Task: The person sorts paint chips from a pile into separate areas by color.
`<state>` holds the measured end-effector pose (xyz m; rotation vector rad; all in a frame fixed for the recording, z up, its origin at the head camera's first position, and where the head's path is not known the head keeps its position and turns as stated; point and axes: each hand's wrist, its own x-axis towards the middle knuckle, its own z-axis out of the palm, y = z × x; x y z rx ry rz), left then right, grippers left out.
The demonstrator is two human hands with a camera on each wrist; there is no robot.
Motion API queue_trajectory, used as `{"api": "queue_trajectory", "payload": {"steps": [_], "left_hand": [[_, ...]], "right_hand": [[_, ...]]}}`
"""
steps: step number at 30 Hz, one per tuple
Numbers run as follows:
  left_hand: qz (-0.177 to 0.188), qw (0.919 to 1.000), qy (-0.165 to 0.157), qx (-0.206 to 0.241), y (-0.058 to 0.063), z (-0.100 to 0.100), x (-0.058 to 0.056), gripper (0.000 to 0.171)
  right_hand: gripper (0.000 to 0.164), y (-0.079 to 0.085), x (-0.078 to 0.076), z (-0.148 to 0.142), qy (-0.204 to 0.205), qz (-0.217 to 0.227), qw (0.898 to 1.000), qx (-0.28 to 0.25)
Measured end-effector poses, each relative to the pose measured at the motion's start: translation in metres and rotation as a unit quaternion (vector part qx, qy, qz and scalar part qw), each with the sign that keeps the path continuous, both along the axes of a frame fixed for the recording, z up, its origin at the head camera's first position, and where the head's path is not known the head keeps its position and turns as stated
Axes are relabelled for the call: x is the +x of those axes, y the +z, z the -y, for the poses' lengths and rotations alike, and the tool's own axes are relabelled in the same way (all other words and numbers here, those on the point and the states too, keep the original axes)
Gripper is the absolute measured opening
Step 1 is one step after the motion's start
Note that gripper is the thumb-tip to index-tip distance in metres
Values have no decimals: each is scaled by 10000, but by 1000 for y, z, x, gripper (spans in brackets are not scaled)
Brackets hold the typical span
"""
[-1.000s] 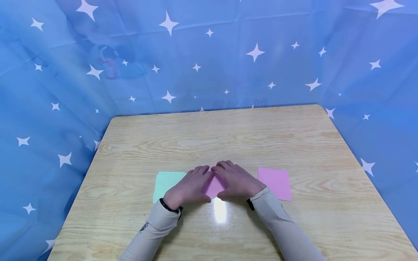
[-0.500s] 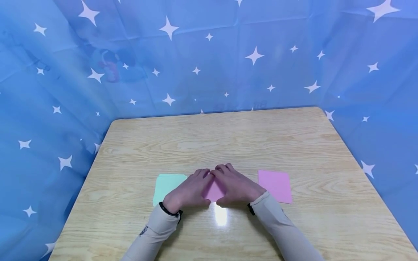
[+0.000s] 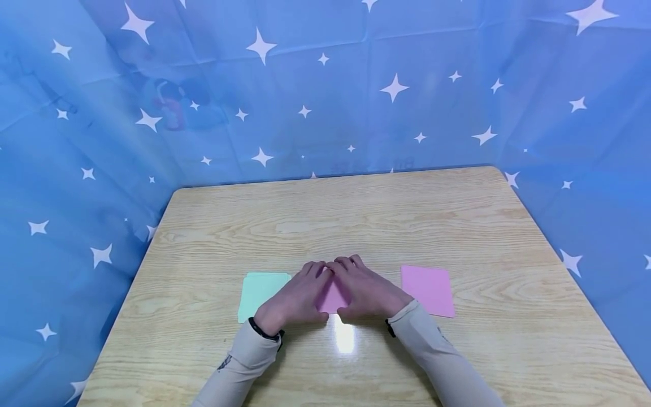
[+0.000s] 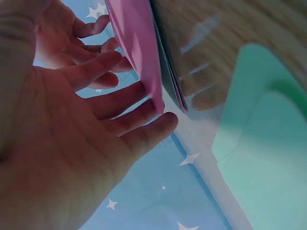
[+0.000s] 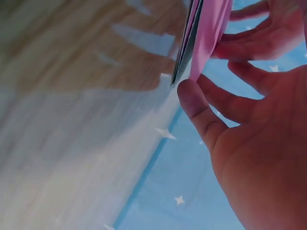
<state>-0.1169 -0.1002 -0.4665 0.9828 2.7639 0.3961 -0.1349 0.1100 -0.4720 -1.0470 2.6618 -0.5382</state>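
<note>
A pink stack [image 3: 333, 295] of square sheets is lying on a wooden bench [image 3: 386, 215], between the two hands of a person. The left hand [image 3: 296, 294] is resting at the left side of the pink stack, and its fingers are being spread apart and a little bent, with some tips touching the edge of the top sheet. The right hand [image 3: 368, 291] is resting at the right side of the pink stack; its fingers are also standing apart, and one tip is touching the edge. Beyond the pink stack the fingertips of both hands are coming close together, but I cannot tell whether they are meeting. Under the pink top sheet, a dark greenish layer [image 4: 165, 72] is showing, and thin edges are showing below it; I cannot count them. To the left of the pink stack, mint green sheets [image 3: 260, 294] are lying slightly out of line, and the left hand is covering a part of them. To the right of the pink stack, a pink square [image 3: 428, 290] is lying flat, near the right sleeve [image 3: 432, 350]. Behind the pink stack, well apart, a blue cloth [image 3: 351, 85] with white stars is hanging.
</note>
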Motion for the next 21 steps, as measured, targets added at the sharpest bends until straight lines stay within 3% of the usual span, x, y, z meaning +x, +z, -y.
{"api": "queue_trajectory", "payload": {"steps": [10, 18, 21], "left_hand": [[-74, 9999, 147, -15, 5, 0, 0, 93], [-558, 9983, 116, -154, 7, -1, -1, 100], [-737, 9969, 172, -228, 9, -2, -2, 95]], "right_hand": [[102, 4, 4, 2, -155, 58, 9996, -227], [101, 6, 3, 5, -273, -218, 9978, -571], [98, 8, 3, 7, -363, -204, 9965, -721]]}}
